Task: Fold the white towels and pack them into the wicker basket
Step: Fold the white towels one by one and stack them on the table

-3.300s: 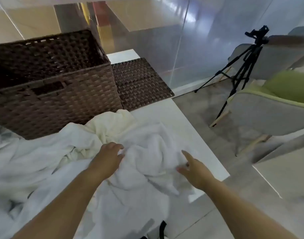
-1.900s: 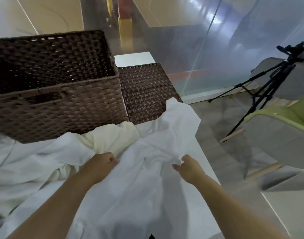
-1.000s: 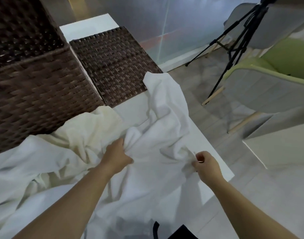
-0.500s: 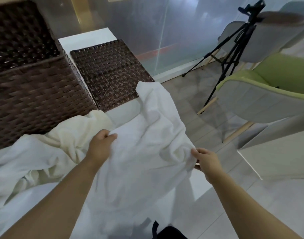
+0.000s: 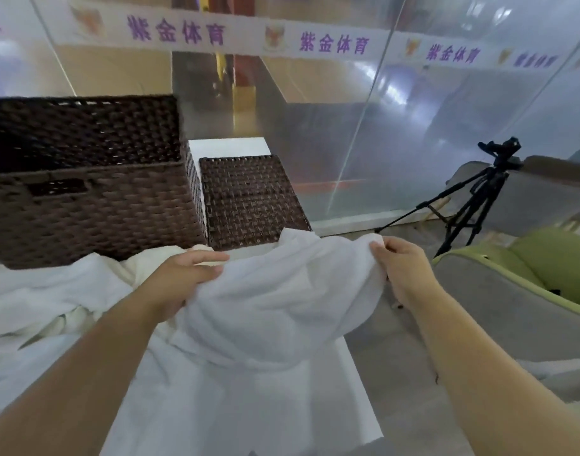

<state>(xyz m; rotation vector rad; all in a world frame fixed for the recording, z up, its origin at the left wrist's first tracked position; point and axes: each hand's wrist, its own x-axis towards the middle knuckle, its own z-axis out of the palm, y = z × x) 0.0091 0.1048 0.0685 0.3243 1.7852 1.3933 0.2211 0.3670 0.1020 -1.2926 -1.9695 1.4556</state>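
Observation:
A white towel (image 5: 282,297) hangs stretched between my two hands above the white table (image 5: 354,386). My left hand (image 5: 183,274) grips its left edge, fingers curled over the cloth. My right hand (image 5: 400,268) pinches the right corner. More white and cream towels (image 5: 45,304) lie crumpled on the table at the left. The dark brown wicker basket (image 5: 94,209) stands open behind them at the far left; I see nothing inside it from here.
The flat wicker lid (image 5: 252,199) lies on the table right of the basket. Glass panels close off the far side. A black tripod (image 5: 472,199) and a green-grey chair (image 5: 519,291) stand on the floor at the right, past the table's edge.
Both hands have lifted the towel off the table and spread it wider, the right hand moving up and to the right. The view has tilted upward.

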